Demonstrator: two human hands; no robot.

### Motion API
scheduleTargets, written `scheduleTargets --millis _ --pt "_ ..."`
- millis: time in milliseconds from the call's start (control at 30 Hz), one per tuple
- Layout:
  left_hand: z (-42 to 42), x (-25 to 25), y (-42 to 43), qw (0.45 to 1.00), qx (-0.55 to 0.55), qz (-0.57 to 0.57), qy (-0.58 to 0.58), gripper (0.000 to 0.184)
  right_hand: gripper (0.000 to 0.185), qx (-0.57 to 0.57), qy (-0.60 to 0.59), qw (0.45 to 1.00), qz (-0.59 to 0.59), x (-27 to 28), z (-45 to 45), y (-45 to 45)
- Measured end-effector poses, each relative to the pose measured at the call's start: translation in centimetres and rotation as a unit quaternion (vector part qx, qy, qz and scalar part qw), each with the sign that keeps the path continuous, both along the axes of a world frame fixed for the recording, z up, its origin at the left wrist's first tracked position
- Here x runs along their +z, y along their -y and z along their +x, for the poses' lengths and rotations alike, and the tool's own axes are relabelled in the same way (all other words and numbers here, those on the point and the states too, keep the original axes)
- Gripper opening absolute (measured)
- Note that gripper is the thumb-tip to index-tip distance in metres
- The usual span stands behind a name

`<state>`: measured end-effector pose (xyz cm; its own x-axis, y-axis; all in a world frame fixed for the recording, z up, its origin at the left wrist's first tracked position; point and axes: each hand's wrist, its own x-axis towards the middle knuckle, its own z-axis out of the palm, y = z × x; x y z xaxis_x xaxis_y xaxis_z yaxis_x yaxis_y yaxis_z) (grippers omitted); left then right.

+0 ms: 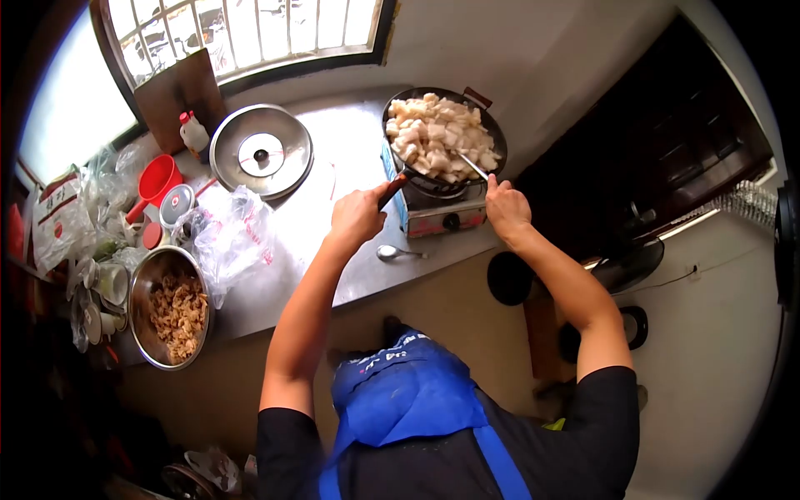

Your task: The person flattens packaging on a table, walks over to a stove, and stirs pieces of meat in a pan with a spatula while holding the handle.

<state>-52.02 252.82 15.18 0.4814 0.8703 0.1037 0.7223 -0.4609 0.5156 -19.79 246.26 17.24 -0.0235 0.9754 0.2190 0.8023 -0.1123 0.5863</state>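
Observation:
A dark wok heaped with pale, whitish chunks of food sits on a portable gas stove. My left hand is closed around the wok's dark handle, on the near left side. My right hand grips a metal-handled cooking utensil. Its far end goes in among the chunks, so its head is hidden. On the counter between my hands, close to the front edge, lies a metal spoon.
Left of the wok, a large metal lid rests on the metal counter. Beyond it are plastic bags, a red ladle-like scoop, a white bottle and a steel bowl of browned pieces. A dark door stands at right.

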Motion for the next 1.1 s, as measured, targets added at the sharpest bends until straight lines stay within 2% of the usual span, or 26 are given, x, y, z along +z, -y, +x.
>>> scheduleTargets --millis 67,100,167,267,333,400,467,500,533,633,700,733,767,800,833,900,1033,1100 --pt "0.1 -0.1 -0.1 1.000 0.000 -0.001 0.003 0.059 0.033 -0.061 -0.100 0.993 -0.004 1.1 0.9 0.0" --pt "0.0 -0.2 0.0 1.000 0.002 -0.009 0.004 0.059 0.033 -0.060 -0.099 0.993 -0.001 1.6 1.4 0.3" --pt "-0.1 -0.5 0.2 1.000 0.009 -0.012 0.023 0.059 0.027 -0.057 -0.287 0.956 0.002 3.1 2.5 1.1" --pt "-0.4 -0.6 0.6 0.997 0.013 -0.030 0.077 0.055 0.022 -0.079 -0.312 0.947 0.006 7.2 3.3 2.1" --pt "-0.6 -1.7 0.7 0.969 0.023 -0.068 0.238 0.050 0.023 -0.138 -0.310 0.939 -0.052 11.0 3.7 2.2" --pt "-0.5 -2.0 1.0 0.964 0.046 -0.060 0.255 0.048 0.026 -0.169 -0.308 0.935 -0.056 13.9 5.0 1.8" --pt "-0.5 -2.0 1.7 0.958 0.077 -0.057 0.270 0.048 0.025 -0.150 -0.291 0.942 -0.071 17.3 5.4 1.6" --pt "-0.5 -1.7 1.7 0.954 0.086 -0.106 0.266 0.046 0.025 -0.125 -0.273 0.950 -0.078 18.5 6.1 1.1" --pt "-0.5 -1.9 1.6 0.954 0.089 -0.108 0.266 0.046 0.024 -0.089 -0.248 0.962 -0.076 19.5 6.8 0.6" --pt "0.0 -2.1 1.4 0.961 0.090 -0.064 0.254 0.044 0.020 0.003 -0.203 0.974 -0.098 22.8 7.0 -1.0" --pt "-0.2 -1.7 1.2 0.958 0.088 -0.113 0.249 0.043 0.019 0.063 -0.163 0.979 -0.108 24.7 6.2 -2.2" --pt "-0.2 -2.1 1.0 0.958 0.090 -0.116 0.248 0.043 0.013 0.068 -0.129 0.982 -0.124 25.7 5.7 -2.9" --pt "-0.2 -2.6 0.9 0.963 0.079 -0.094 0.241 0.045 0.010 0.118 -0.094 0.982 -0.116 26.3 5.6 -3.5" --pt "-0.2 -2.8 0.9 0.967 0.070 -0.072 0.234 0.046 0.008 0.169 -0.059 0.978 -0.109 26.7 5.4 -4.0" --pt "-0.3 -2.9 0.8 0.967 0.075 -0.076 0.232 0.046 0.008 0.172 -0.062 0.976 -0.114 27.3 4.9 -4.6" --pt "-0.2 -2.6 0.9 0.953 0.080 -0.121 0.267 0.044 0.012 0.232 0.022 0.960 -0.157 28.2 3.3 -5.6" --pt "0.0 -3.0 0.7 0.950 0.085 -0.114 0.277 0.044 0.012 0.256 0.073 0.936 -0.232 28.0 -0.7 -6.6" --pt "0.0 -2.8 0.7 0.947 0.083 -0.143 0.275 0.043 0.012 0.382 0.096 0.901 -0.181 25.6 -1.5 -6.9"
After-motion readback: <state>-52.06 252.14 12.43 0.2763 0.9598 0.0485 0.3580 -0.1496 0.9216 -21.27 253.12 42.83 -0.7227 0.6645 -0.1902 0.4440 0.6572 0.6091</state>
